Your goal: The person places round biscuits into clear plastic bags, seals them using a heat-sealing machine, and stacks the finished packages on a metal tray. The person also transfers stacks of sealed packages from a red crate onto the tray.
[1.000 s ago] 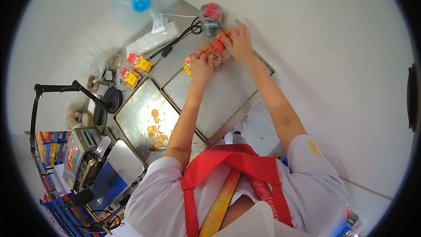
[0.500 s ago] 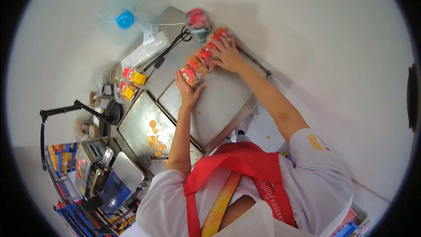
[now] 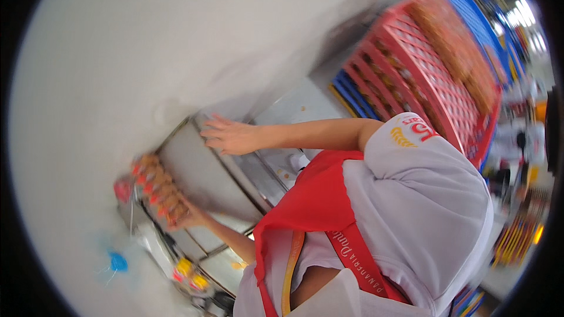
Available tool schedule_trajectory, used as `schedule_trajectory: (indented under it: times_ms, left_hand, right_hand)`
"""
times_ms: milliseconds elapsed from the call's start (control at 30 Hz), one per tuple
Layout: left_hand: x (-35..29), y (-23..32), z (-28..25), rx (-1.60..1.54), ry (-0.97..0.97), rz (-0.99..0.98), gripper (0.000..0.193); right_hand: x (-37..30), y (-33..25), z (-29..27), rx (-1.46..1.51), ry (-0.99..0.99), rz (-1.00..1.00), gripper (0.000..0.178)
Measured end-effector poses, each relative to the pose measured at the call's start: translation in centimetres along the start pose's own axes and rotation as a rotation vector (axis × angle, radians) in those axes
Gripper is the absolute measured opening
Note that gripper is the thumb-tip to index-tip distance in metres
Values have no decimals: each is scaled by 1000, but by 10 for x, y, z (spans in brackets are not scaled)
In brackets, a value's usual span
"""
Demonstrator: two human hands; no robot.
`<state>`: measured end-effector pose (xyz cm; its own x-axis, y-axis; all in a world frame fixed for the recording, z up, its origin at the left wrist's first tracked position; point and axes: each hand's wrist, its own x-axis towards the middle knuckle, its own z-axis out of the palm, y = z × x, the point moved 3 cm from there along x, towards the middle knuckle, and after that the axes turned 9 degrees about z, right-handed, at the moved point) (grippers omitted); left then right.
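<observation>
A row of clear packs of brown baked goods with red labels (image 3: 155, 188) lies along the far left part of a flat metal tray (image 3: 197, 161). My left hand (image 3: 187, 216) is at the near end of this row and touches the last pack; blur and the pack hide its fingers. Stretched out to the right, my right hand (image 3: 232, 137) hovers by the tray's right edge. Its fingers are spread and nothing is in them.
Stacked red crates (image 3: 423, 64) holding packed baked goods stand at the right, over blue crates (image 3: 358, 97). Yellow-labelled packs (image 3: 187, 270) lie at the lower left. A blue round thing (image 3: 118, 262) is at the far left. A red bundle (image 3: 123, 189) sits beyond the row.
The view has swung to the right, bringing the crates in. My right hand has left the packs and moved right, fingers spread. My left hand stays at the row's end.
</observation>
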<state>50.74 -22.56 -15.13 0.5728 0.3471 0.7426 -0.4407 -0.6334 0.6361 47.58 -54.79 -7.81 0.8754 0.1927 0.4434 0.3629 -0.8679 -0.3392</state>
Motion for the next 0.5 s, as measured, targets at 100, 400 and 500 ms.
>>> schedule_trajectory:
  times_ms: [100,400,500]
  left_hand:
    - [19,25,-3,-83,72,-33,85]
    - [56,367,173,-849,-249,114,47]
    - [-43,576,246,-1092,-720,382,35]
  right_hand:
    - [-110,75,-100,-22,-6,288,45]
    - [-533,181,-429,-824,781,1562,56]
    - [-646,198,-483,-795,975,1923,78]
